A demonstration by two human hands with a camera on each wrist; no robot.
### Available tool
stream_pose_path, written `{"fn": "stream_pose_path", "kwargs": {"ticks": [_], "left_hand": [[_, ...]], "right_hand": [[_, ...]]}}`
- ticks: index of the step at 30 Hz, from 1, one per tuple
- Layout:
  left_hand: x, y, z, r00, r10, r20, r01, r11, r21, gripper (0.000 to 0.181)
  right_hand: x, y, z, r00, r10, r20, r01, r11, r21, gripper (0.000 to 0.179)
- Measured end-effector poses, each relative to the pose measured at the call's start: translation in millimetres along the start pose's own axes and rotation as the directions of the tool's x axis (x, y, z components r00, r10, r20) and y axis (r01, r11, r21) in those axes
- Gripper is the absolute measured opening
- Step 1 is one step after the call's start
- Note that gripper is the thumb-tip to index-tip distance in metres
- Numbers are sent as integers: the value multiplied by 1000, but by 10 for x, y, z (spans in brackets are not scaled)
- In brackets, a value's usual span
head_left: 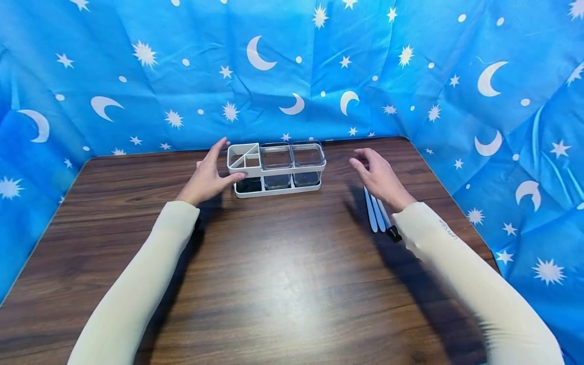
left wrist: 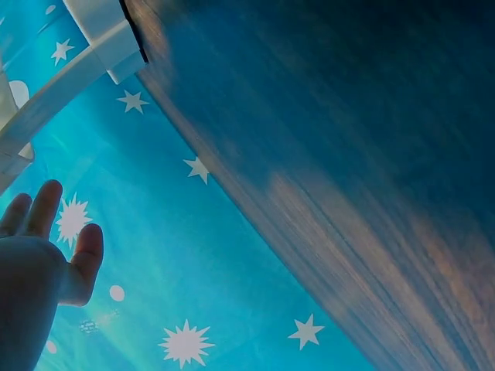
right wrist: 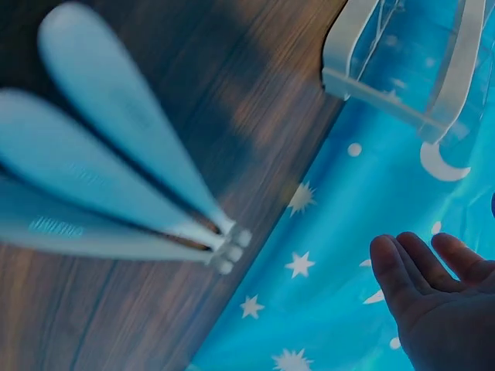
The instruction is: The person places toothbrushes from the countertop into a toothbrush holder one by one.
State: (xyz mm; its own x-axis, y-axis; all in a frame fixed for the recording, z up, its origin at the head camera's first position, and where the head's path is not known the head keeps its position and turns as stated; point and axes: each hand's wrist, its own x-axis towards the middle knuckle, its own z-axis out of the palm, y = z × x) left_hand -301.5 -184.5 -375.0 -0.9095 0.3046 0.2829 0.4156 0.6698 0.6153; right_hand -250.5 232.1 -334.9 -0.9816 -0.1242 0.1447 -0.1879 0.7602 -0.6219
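A white two-tier rack stands toward the back of the table. Its upper tier has a divided section on the left and two clear square bins beside it, with more clear bins below. My left hand is spread at the rack's left end, the thumb overlapping its front corner. In the left wrist view, the fingers appear apart from the rack. To the rack's right, my right hand is held with loosely bent fingers and nothing in them. Under it lie three slim blue-handled pieces with small whitish ends, fanned out.
The dark wood table reaches back to a blue curtain with white moons and stars, which also runs along both sides. A small black object shows beside the right cuff. Both forearms wear pale sleeves.
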Motion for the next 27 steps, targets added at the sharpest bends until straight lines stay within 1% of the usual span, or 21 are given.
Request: {"fn": "stream_pose_path", "kwargs": {"ticks": [7, 13, 17, 24, 27], "left_hand": [[33, -26, 15, 1000, -24, 21, 24, 1000, -4, 103], [47, -33, 32, 999, -34, 40, 34, 999, 3, 102], [45, -42, 37, 999, -29, 42, 29, 1000, -2, 101], [43, -53, 42, 998, -30, 50, 31, 1000, -2, 98], [46, -56, 45, 998, -32, 52, 32, 999, 3, 97]], "right_hand": [[-41, 164, -98, 999, 42, 18, -42, 999, -7, 58], [-82, 271, -151, 994, 107, 35, -107, 994, -23, 59], [-106, 313, -171, 989, 141, 45, -139, 990, -35, 55], [-124, 396, -175, 987, 149, 61, -143, 986, -84, 43], [-123, 432, -175, 983, 168, 74, -161, 982, -102, 40]]}}
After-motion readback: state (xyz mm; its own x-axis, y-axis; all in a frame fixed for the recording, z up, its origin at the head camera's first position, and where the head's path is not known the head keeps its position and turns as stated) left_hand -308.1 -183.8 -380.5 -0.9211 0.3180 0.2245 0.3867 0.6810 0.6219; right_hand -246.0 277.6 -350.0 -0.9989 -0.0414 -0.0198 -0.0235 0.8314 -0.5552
